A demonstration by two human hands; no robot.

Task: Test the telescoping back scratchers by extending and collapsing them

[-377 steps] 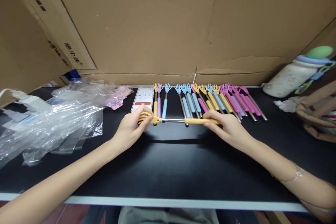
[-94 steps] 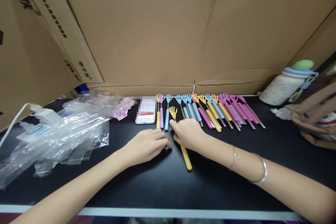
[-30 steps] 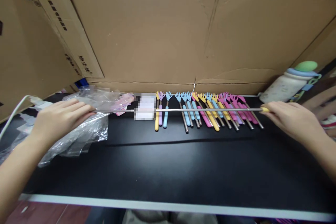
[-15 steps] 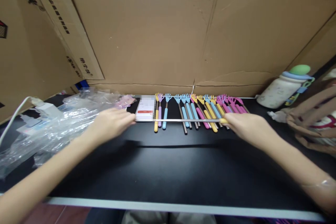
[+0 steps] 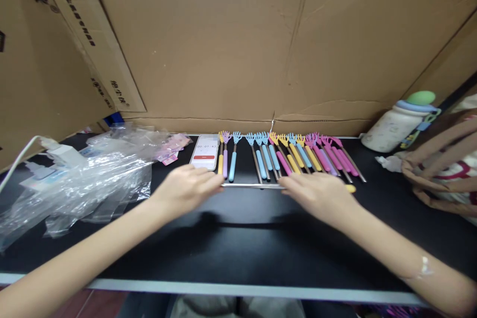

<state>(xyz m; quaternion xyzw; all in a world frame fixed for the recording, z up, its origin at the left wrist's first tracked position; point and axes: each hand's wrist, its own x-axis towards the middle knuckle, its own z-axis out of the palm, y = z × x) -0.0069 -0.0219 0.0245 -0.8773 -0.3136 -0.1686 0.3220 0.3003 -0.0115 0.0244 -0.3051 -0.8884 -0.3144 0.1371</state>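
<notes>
Cardboard panel, brown (image 5: pixel 223 49): upright along the back edge of the desk.
Desk, black, pale front edge (image 5: pixel 238 258).
Clear plastic bags, heap (image 5: pixel 97 174): spread over the left part, towards the back-left corner.
Back scratchers, blue, pink, yellow and lilac (image 5: pixel 298 154): laid along the back edge, heads towards it; a set of three at left, a larger group to the right of these.
Fabric bag, brown (image 5: pixel 443 156): at the right edge.
Bottle, white, green-topped (image 5: pixel 389 126): tilted, back-right corner.
Left hand (image 5: pixel 188 184): fingers together, clamped on the left end of the held scratcher, hiding that end.
Right hand (image 5: pixel 322 196): fingers wrapped round the handle, yellow tip showing beyond.
Held scratcher, metal rod (image 5: pixel 251 186): level above the desk's middle, roughly parallel to the front edge, shadow beneath.
Phone, timer showing (image 5: pixel 204 151): near the back edge, just beside the set of three.
Charger, white (image 5: pixel 67 155): left part, among the plastic.
Tissue, crumpled (image 5: pixel 389 163): near the bottle.
</notes>
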